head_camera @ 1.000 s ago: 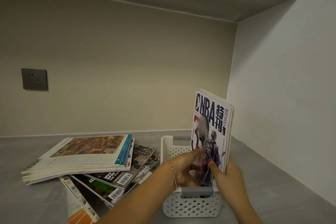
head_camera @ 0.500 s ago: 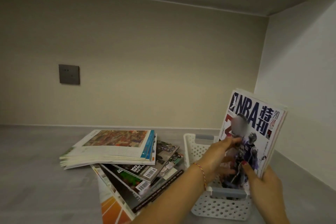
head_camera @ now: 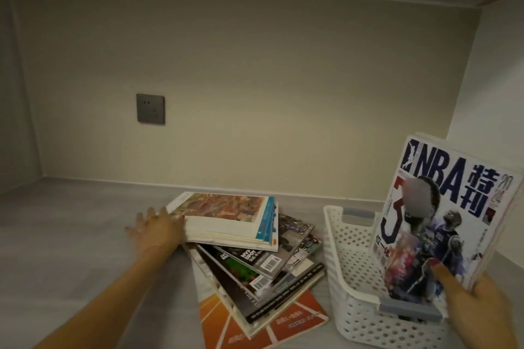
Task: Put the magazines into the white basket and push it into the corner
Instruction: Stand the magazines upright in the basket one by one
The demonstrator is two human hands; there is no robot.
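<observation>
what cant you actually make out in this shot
- Head view: the lower edge of the NBA magazine sits behind the white basket wall, so whether it rests on the floor of the basket is hidden.
- The right hand is partly cut off by the frame's bottom edge; only the thumb shows on the cover.
- How many magazines are in the pile: lower ones are covered.
- Left hand fingers: motion-blurred at the top magazine's edge, so contact is unclear.

At lower right of the frame, the right hand point(head_camera: 479, 306) grips a glossy NBA magazine point(head_camera: 442, 221) standing upright in the white perforated plastic basket point(head_camera: 351, 278). At centre, the left hand point(head_camera: 156, 228), fingers spread, touches the left edge of the fanned stack of magazines point(head_camera: 241, 241) on the grey countertop point(head_camera: 71, 249). A dark grey wall socket point(head_camera: 150, 108) sits left of centre.
</observation>
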